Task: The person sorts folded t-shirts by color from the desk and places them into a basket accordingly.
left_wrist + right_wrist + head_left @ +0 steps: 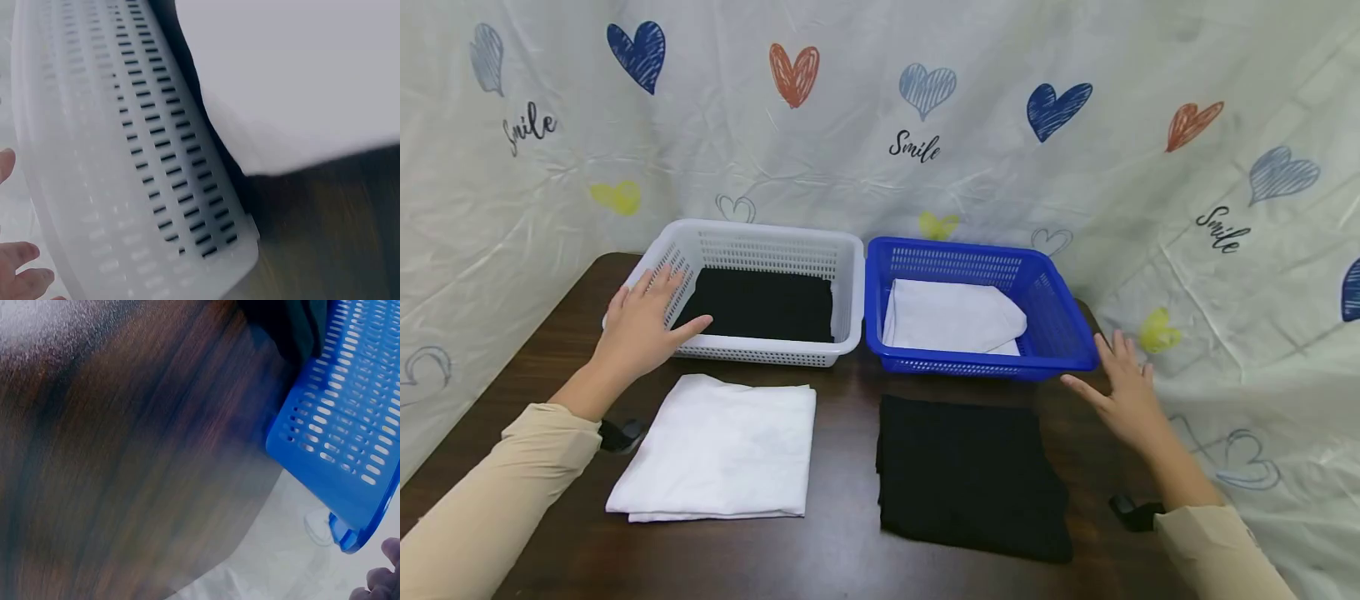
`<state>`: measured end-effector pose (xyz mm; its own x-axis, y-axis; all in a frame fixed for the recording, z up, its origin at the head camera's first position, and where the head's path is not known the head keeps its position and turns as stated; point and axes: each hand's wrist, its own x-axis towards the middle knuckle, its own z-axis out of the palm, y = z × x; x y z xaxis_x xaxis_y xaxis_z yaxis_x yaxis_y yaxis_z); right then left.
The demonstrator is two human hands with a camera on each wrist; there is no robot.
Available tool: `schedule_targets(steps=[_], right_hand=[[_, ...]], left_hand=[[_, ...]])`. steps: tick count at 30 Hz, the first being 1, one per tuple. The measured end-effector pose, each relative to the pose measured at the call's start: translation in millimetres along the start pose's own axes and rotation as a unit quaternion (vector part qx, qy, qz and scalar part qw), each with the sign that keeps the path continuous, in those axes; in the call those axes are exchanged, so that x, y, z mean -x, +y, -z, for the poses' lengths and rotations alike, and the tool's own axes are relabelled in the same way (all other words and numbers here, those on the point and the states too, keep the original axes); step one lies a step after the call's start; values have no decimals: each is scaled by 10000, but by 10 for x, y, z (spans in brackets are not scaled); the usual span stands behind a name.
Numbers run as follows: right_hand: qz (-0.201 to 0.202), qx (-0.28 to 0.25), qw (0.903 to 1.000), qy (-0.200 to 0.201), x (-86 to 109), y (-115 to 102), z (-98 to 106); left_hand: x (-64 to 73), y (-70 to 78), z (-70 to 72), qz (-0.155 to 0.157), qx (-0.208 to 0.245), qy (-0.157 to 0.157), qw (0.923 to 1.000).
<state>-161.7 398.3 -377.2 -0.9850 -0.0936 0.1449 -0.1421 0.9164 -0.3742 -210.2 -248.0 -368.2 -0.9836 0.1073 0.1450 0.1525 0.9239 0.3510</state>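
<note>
My left hand (643,325) is spread over the left end of the white basket (848,333), fingers straight and holding nothing. Folded black cloth (767,304) lies inside that basket. On the right, my right hand (1123,392) is held beside the front right corner of the blue basket (1063,333), its fingers extended and grasping nothing. A folded white cloth (951,317) lies in the blue basket. In front of the white basket a white cloth (722,450) is laid folded on the table, and a folded black cloth (970,475) lies before the blue one.
The two baskets stand side by side at the back of the dark wooden table (842,533). Behind them hangs a pale curtain (850,183) printed with hearts and the word Smile. Each wrist carries a black strap.
</note>
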Motion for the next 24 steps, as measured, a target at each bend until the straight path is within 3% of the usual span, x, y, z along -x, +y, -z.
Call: schedule_targets(steps=[14, 24], right_hand=[[74, -106, 9999, 11, 48, -94, -58], [98, -53, 9998, 143, 105, -147, -112]], left_hand=[[-7, 260, -107, -82, 3, -73, 9999], [33, 465, -272, -189, 323, -80, 9993]])
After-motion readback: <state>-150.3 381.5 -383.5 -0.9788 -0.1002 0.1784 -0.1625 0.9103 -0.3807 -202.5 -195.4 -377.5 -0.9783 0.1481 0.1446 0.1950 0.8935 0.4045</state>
